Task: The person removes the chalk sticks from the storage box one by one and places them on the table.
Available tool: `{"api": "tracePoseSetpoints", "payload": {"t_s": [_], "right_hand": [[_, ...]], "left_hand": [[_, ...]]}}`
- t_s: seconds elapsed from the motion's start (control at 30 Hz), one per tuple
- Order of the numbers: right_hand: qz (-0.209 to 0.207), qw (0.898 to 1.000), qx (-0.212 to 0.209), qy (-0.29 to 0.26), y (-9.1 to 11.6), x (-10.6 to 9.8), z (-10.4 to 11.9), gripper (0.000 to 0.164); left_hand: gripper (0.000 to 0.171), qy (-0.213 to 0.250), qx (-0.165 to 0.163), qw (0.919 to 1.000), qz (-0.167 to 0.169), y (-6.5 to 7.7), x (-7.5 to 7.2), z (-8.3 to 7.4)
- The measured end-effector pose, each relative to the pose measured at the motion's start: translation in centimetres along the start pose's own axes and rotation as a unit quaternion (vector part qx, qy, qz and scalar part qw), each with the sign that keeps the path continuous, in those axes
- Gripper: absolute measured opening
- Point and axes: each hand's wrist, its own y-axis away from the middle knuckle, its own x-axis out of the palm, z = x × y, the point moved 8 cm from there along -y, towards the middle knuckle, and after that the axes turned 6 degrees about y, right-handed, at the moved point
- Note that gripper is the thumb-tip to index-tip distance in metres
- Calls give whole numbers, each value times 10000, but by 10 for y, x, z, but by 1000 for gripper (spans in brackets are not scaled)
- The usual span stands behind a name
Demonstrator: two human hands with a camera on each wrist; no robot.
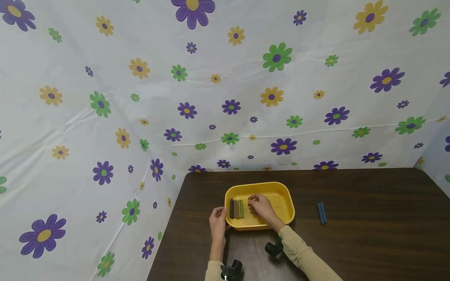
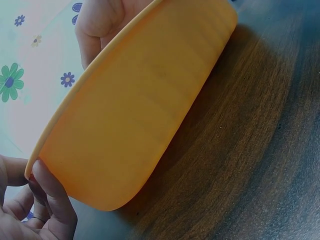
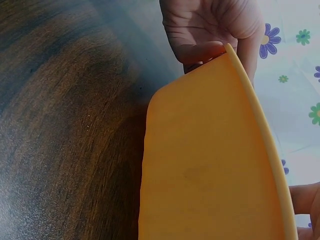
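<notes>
I judge the yellow tray (image 1: 280, 201) on the dark table (image 1: 372, 218) light and smooth, best held by the rim (image 3: 261, 120), where the left hand (image 1: 218, 223) pinches its left end. Inside, the coloured sticks (image 1: 235, 209) seem brittle; I'd grasp mid-length. I can't tell whether the right hand (image 1: 262, 207), beside them, holds anything.

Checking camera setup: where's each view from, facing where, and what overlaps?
Head: on the head, faces forward and down at table, yellow tray, flowered backdrop; both sleeves, left grip, right grip show.
Left wrist: on that wrist, faces the tray's near outer wall; left grip lower left, right grip partly hidden, top.
Right wrist: on that wrist, faces the same wall; left grip at top, right grip's fingers cropped at right.
The wrist views share that wall and both grips.
</notes>
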Motion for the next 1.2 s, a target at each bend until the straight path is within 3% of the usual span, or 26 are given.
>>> {"api": "tracePoseSetpoints", "payload": {"t_s": [0.63, 0.97, 1.2], "right_hand": [[81, 9999, 68, -61, -7, 8, 0, 26], [163, 9993, 294, 187, -10, 13, -2, 32], [151, 9992, 212, 310, -14, 18, -2, 32]], "left_hand": [[26, 62, 67, 10000, 39, 3, 1, -5], [21, 12, -27, 10000, 10, -1, 1, 1], [22, 16, 1, 10000, 15, 0, 1, 0]]}}
